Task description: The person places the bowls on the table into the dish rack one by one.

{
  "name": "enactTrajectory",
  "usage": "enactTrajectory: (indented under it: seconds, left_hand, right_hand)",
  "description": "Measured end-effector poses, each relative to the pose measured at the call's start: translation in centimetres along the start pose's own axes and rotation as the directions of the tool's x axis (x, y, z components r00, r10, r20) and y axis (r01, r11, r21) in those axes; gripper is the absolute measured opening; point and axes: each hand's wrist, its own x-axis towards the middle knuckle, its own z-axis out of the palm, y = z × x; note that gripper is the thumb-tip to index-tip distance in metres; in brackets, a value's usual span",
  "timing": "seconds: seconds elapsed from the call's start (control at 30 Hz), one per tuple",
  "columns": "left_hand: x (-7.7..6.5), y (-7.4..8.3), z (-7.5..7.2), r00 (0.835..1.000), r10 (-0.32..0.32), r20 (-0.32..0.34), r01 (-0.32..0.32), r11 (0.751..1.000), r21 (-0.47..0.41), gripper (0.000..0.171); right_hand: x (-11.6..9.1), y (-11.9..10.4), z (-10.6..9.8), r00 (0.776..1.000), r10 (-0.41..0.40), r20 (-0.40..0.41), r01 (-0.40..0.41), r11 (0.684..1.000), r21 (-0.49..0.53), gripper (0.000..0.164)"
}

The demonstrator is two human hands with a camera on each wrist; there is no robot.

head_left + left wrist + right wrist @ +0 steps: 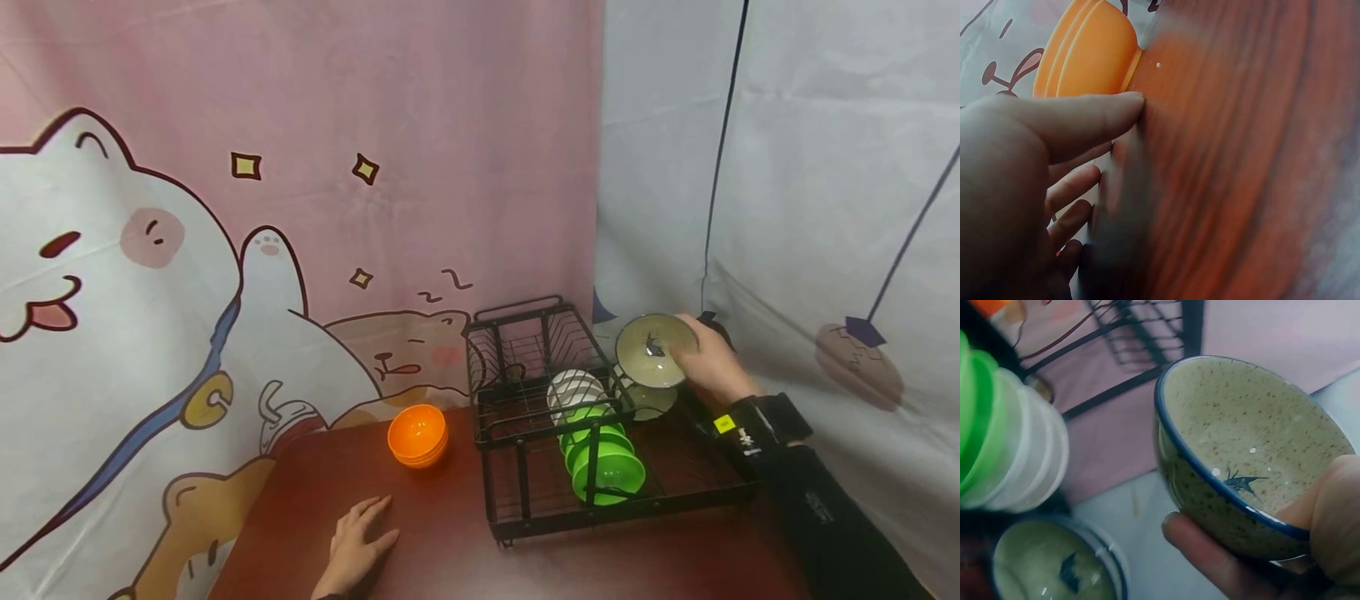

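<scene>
A speckled beige ceramic bowl (pixel 1241 425) with a blue rim is pinched at its edge by my right hand (pixel 712 358), thumb inside and fingers under it. It is held tilted above more bowls of the same kind (pixel 1054 562), which sit in the right part of the black dish rack (pixel 547 525). My left hand (pixel 356 542) rests on the table with its fingers loosely spread, holding nothing. Beyond its fingertips stands a stack of orange bowls (pixel 418 433); the left wrist view shows the stack (pixel 1091 50) past the thumb.
Green bowls (pixel 611 471) and white bowls (pixel 573 392) stand in a row on edge in the rack's lower level, partly behind its bars. An upper wire shelf (pixel 525 358) covers the rack's left side. Printed curtains close off the back and right of the dark red table (pixel 315 475).
</scene>
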Motion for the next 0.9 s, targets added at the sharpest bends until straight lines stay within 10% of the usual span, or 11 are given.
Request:
enactTrajectory:
  seconds: [0.6, 0.9]
  left_hand:
    - [0.0, 0.0, -0.1, 1.0, 0.009, -0.008, -0.009, 1.0, 0.006, 0.061]
    - [-0.1, -0.1, 0.1, 1.0, 0.002, 0.0, -0.002, 1.0, 0.003, 0.061]
  right_hand:
    - [-3.0, 4.7, 3.7, 0.962, -0.274, 0.009, 0.259, 0.9, -0.351, 0.068]
    - [-2.5, 4.9, 4.4, 0.861, -0.487, 0.144, 0.48, 0.687, -0.546, 0.075]
